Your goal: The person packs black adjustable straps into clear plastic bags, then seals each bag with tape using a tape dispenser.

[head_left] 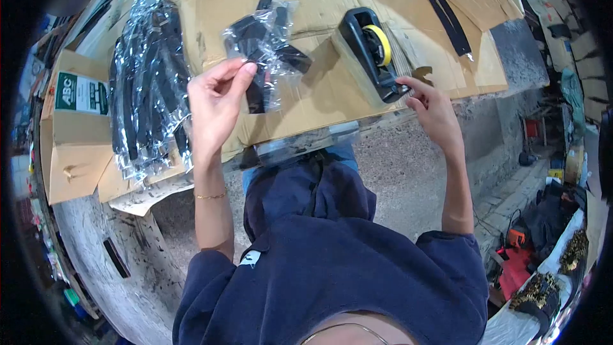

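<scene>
Head view shows the left hand raised off the cardboard sheet, thumb and forefinger closed together on the near edge of a clear bag with a black part inside. The bag stands up and away from that pinch, most likely so that its crinkled film hangs free and can be turned without dragging on the sheet. The other fingers curl loosely behind the thumb and carry nothing. To the outer side of this grip lies a stack of bagged black parts, close enough to reach without leaning, and past it stands a cardboard box with a green label. The right hand sits at the near end of a black tape dispenser, whose yellow roll rises just beyond the fingertips; the cutter end points back toward the person, which suits a pull straight toward the body. The fingertips touch that end, but whether they are nipped on a strip of tape or merely resting there cannot be told. Farther out from this hand lies a black strap.
</scene>
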The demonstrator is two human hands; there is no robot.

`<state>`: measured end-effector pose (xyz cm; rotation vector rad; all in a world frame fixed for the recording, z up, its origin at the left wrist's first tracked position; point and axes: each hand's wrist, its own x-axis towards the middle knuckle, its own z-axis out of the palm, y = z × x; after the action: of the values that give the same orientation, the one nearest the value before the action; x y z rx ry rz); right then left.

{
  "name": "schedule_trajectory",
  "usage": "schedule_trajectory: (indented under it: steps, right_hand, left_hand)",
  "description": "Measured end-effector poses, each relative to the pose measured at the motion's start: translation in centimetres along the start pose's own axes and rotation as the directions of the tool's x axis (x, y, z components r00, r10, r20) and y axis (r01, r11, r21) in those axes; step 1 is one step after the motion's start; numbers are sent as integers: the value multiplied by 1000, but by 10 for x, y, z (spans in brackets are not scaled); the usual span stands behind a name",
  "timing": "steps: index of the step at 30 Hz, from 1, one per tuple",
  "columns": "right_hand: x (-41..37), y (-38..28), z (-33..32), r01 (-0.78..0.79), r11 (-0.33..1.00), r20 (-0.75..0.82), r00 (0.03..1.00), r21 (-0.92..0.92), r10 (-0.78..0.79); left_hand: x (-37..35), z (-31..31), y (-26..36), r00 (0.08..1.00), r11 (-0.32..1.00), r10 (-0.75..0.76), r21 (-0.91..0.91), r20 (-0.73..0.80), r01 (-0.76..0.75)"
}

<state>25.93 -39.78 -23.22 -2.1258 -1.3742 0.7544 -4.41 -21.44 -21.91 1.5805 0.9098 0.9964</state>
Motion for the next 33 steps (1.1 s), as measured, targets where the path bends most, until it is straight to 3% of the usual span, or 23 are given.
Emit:
schedule_trajectory:
  steps: [2,3,4,7,9,12,13,14,16,17,18,20,21,22,24,33]
  right_hand:
    - [-10,-8,10,31,974,-152,986,-223,-66]
    - [-16,-10,12,-19,979,-120,993,-201,-6]
    - [-23,-12,14,18,979,-104,994,-202,-40]
    - [-31,-20,20,21,997,-178,984,-69,-33]
    - [-35,-35,21,-26,989,-308,949,142,69]
    - [-16,-48,25,49,989,-272,962,141,-9]
    - [-12,-59,26,61,964,-249,968,260,6]
    - [-5,-67,30,75,963,-247,969,261,-9]
    - [8,-82,37,235,829,-256,960,507,-115]
    - [12,-96,42,391,764,-349,908,514,-230]
    - [18,-105,46,398,760,-348,907,514,-239]
    - [25,-120,54,359,529,-272,933,769,-237]
    - [22,-136,53,234,503,-164,970,832,-180]
    - [25,-138,56,237,503,-164,969,832,-185]
    - [36,-142,63,-89,179,147,928,980,-342]
    - [53,-156,86,-84,81,102,962,993,-252]
  left_hand:
    - [-1,0,-2,999,1000,-12,9,-32,12]
    - [-1,1,-2,999,1000,9,-4,-41,-9]
    - [-1,1,-2,998,999,27,-18,-55,-28]
    - [-2,0,1,999,997,10,-70,-40,-12]
    - [-4,5,2,998,996,16,-91,-60,-21]
    - [-4,5,2,999,998,17,-55,-37,-19]
    - [-5,7,3,999,998,21,-63,-34,-23]
    - [-7,8,5,999,997,23,-71,-35,-26]
    - [-8,8,7,998,996,23,-83,-50,-27]
    - [-7,9,5,998,993,23,-116,-53,-29]
    - [-7,9,4,998,988,21,-150,-54,-29]
    - [-7,10,6,998,990,18,-142,-63,-27]
    - [-6,10,8,996,992,32,-120,-81,-42]
    - [-6,11,9,994,994,47,-97,-96,-56]
    - [-4,11,10,993,995,44,-83,-107,-53]
    - [-6,12,11,993,993,36,-104,-116,-48]
